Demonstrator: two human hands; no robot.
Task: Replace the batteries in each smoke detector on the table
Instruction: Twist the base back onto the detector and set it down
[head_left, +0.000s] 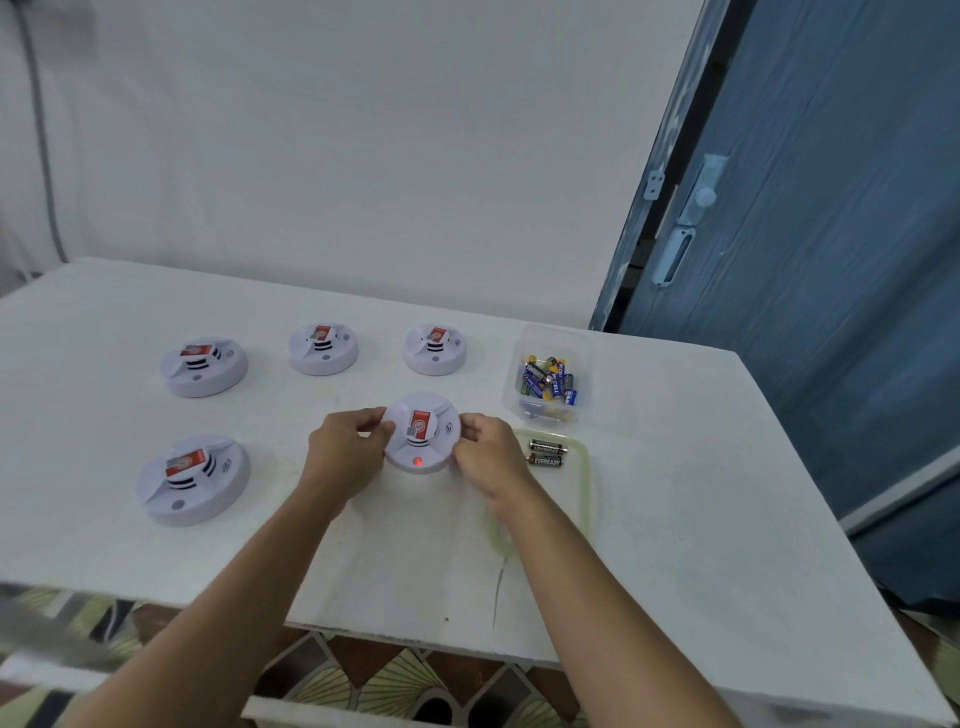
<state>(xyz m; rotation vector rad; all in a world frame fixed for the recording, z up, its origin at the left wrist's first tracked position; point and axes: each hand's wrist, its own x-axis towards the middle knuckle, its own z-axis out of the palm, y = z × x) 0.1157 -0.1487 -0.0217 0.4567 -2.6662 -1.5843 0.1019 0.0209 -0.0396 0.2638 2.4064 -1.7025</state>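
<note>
both hands (415, 457) grip lit smoke detector (422, 434).

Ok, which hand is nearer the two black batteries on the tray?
Right: the right hand is just beside the two black batteries; the left hand, across the round white smoke detector.

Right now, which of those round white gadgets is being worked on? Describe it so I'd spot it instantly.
On the white table, find the pale tray holding two batteries. The smoke detector just left of it is gripped at its rim by the left hand and right hand. Unlike the other four, its red light glows.
</note>
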